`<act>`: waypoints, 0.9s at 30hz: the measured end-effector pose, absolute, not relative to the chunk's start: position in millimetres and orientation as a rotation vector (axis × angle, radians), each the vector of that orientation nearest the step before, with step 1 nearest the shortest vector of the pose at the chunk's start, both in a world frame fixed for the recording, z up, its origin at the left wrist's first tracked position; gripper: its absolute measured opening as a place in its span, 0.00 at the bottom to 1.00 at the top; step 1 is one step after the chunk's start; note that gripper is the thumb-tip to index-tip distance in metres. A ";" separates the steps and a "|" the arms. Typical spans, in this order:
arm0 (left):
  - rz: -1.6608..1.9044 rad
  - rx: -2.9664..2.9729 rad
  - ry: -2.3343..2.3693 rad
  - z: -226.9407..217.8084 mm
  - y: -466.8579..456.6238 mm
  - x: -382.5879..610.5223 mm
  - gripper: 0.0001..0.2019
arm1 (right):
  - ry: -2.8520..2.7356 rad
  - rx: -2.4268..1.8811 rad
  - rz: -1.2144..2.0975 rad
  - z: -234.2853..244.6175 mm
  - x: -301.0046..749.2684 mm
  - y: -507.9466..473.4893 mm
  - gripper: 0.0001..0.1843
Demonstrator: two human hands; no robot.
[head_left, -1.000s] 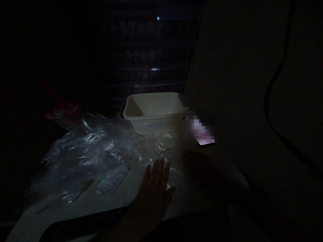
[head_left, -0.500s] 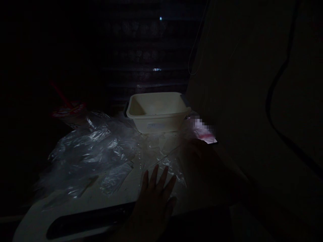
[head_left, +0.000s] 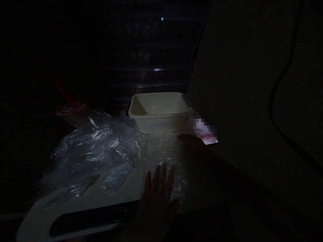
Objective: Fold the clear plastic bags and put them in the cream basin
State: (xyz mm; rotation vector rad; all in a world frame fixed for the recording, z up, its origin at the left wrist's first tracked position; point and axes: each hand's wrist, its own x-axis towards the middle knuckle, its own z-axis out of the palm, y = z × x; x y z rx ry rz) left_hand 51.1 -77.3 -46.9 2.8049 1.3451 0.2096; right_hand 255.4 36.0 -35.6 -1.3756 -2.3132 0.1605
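Observation:
In this very dark view, my left hand (head_left: 157,195) lies palm down with its fingers stretched out on a clear plastic bag (head_left: 178,178) at the front of a pale tabletop (head_left: 83,201). My right hand (head_left: 193,144) is over the far right part of the same plastic, near the tub. One finger points left, while shadow hides the others, so its grip is unclear. A large heap of crumpled clear plastic bags (head_left: 93,151) lies to the left of my hands. Beyond them stands a cream plastic tub (head_left: 161,122) with a small label on its front.
A lit phone screen (head_left: 208,136) lies right of the tub. At the back left is a cup (head_left: 73,112) with a red-patterned lid and a red straw. A long dark slot (head_left: 93,218) runs along the tabletop's front. A dark cable (head_left: 272,101) hangs at right.
The plastic between my hands has spread flatter. My right hand has moved slightly left and blurs less. My left hand stays pressed down, with its fingers closer together.

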 end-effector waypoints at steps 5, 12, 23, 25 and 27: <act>0.272 2.793 1.468 -57.1 -76.4 58.5 0.29 | -2.132 -1.410 -0.037 -40.7 254.8 22.0 0.23; 0.260 2.790 1.391 -49.4 -74.9 63.2 0.29 | -2.339 -1.321 -0.117 -58.5 240.4 -12.6 0.23; 0.077 2.786 1.270 -44.0 -79.5 64.2 0.39 | -2.625 -1.289 -0.225 -53.9 234.5 -15.6 0.21; 0.050 2.790 1.246 -45.1 -78.5 64.3 0.40 | -2.714 -1.210 -0.177 -52.6 232.0 -16.0 0.22; 0.038 2.792 1.230 -45.9 -78.3 63.9 0.40 | -2.746 -1.190 -0.147 -52.1 233.2 -11.2 0.23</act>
